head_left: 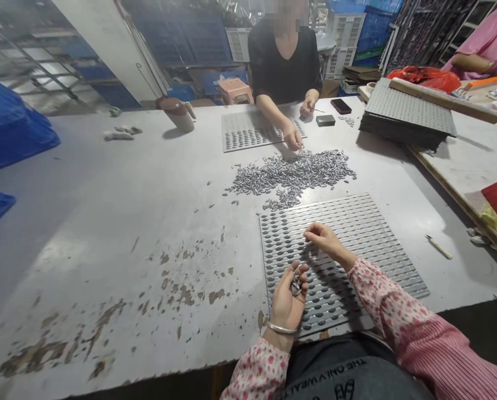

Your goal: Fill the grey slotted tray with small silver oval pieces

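My left hand (289, 297), palm up with fingers curled, cups several small grey oval metal pieces (296, 285). It hovers over the left part of a grey slotted tray (382, 244). My right hand (323, 239) is pinched above the middle of this tray; whatever sits between the fingertips is too small to make out. Dark oval pieces fill the tray's left columns, while the slots to the right look bare. Just beyond the tray lies a large loose pile of the same oval pieces (290, 175).
Across the table (107, 222), a person in black handles pieces at another tray (235, 139). A brown-topped jug (179, 114), a phone (341, 106), a small dark box (326, 120) and stacked trays (407, 114) stand around. A small pale-handled tool (439, 247) lies right.
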Available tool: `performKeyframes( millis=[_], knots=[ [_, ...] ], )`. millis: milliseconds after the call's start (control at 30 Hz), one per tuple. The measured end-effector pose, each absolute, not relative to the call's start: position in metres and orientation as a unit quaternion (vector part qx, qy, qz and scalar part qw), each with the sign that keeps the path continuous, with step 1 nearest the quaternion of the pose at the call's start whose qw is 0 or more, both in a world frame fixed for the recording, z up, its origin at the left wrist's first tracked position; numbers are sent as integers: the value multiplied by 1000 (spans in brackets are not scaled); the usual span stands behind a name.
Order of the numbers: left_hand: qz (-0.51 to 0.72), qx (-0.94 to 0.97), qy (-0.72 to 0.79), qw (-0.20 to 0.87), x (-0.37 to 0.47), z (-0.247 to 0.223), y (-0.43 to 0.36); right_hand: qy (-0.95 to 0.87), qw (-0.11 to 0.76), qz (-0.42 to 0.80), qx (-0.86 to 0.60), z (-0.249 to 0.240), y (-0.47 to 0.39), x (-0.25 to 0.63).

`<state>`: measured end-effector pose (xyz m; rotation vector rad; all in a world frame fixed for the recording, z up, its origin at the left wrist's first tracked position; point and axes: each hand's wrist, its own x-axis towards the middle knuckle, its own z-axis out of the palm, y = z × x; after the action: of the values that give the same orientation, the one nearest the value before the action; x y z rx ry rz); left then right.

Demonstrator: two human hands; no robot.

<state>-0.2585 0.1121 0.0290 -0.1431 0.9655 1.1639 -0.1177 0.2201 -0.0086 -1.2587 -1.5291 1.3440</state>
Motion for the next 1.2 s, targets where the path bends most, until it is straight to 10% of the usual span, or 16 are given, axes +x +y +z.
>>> performKeyframes(
  millis=[600, 933, 1200],
  knots=[
    [526, -87, 469, 704, -262, 28, 108, -796, 177, 191, -546, -22, 235, -137],
    [562, -92, 428, 702, -258, 18, 116, -691, 259, 591, -326, 12, 193, -126],
    [554, -98, 425, 709, -261, 37, 121, -643, 333, 492, -483, -9, 225, -126]
  ],
)
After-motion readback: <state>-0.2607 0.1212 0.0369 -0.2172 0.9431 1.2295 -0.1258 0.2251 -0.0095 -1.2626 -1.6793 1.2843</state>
